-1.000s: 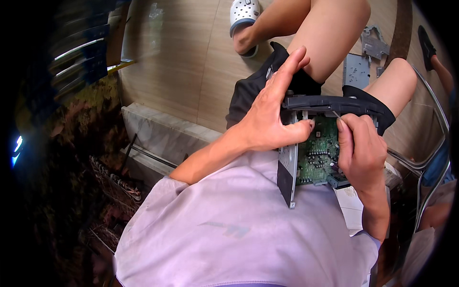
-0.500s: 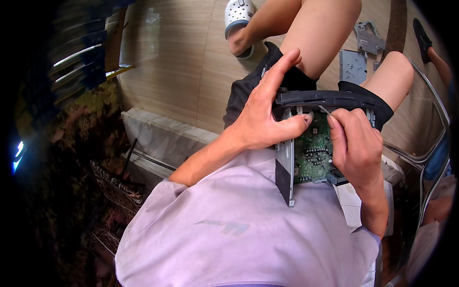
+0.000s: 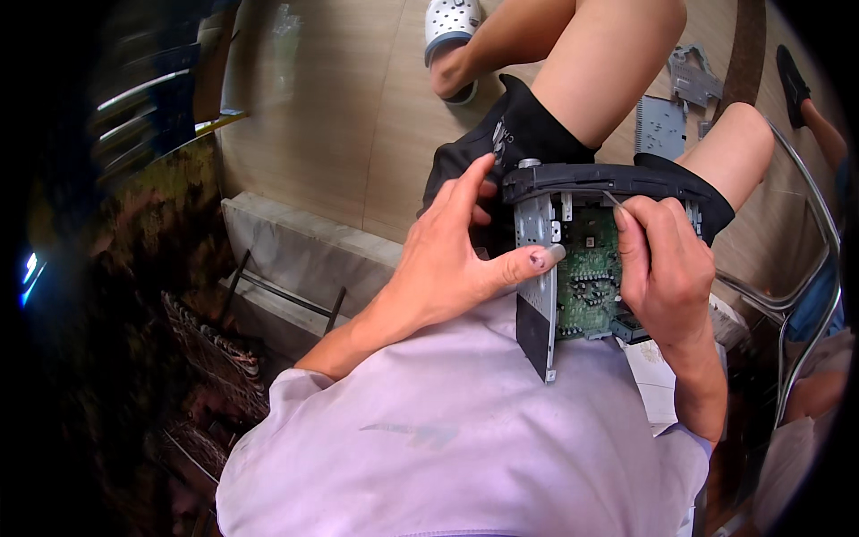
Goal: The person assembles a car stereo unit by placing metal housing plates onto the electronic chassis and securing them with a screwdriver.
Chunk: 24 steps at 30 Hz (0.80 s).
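Observation:
A car stereo unit with its cover off rests in my lap, its black front panel [image 3: 591, 179] facing away from me. Inside the metal side plate [image 3: 535, 295] a green circuit board [image 3: 592, 255] shows. My left hand [image 3: 447, 255] is at the unit's left side, fingers spread, the thumb reaching over the side plate's top edge. My right hand [image 3: 667, 264] pinches a thin metal tool [image 3: 612, 198] over the board, its tip against the back of the front panel. Most of the tool is hidden in my fingers.
Beyond my knee, a grey metal plate with small screws [image 3: 660, 127] and a cut-out metal bracket [image 3: 693, 79] lie on the tiled floor. A tubular metal chair frame [image 3: 819, 206] stands at the right, with another person's leg behind it. A marble-patterned ledge [image 3: 304, 234] is at the left.
My left hand has drawn back to the left, its fingers leaving the front panel and its thumb coming off the board area. The right hand has stayed nearly in place.

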Tool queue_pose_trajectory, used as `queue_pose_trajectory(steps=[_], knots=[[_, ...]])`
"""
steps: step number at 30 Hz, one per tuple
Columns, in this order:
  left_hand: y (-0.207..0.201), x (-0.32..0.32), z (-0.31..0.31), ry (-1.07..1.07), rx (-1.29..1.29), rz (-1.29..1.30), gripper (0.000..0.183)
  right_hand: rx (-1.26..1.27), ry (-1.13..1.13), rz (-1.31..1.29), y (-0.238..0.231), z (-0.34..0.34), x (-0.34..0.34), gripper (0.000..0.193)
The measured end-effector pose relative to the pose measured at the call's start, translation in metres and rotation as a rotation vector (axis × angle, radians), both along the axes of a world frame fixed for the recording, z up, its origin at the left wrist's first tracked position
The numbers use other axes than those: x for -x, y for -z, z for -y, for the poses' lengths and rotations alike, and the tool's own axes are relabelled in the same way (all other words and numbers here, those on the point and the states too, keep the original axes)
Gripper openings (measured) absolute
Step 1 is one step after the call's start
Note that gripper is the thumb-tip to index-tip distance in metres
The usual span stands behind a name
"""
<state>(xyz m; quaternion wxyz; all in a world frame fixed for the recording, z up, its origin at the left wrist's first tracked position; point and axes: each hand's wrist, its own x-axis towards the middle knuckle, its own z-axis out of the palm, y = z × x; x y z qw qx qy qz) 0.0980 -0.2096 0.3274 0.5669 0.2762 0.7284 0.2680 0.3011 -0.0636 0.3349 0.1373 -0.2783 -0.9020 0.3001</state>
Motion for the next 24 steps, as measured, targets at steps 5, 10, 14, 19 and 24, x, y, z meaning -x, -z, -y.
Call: queue_pose_trajectory(steps=[5,10,14,19,24], knots=[[0.0,-0.01,0.013,-0.078,0.04,0.225,0.131,0.009,0.005,-0.067,0.006,0.002,0.0,0.009],[0.008,-0.032,-0.004,-0.287,-0.063,0.545,0.145,0.016,0.049,-0.09,0.01,-0.001,-0.002,0.007],[-0.003,-0.04,-0.019,-0.305,-0.15,0.461,0.144,0.009,0.097,-0.176,0.015,0.0,-0.006,0.006],[-0.021,-0.037,-0.025,-0.202,-0.182,0.24,0.144,-0.044,0.159,-0.314,0.012,0.003,-0.01,0.007],[-0.069,-0.02,-0.05,0.042,-0.285,-0.208,0.142,-0.044,0.306,-0.47,-0.006,0.004,-0.002,0.007]])
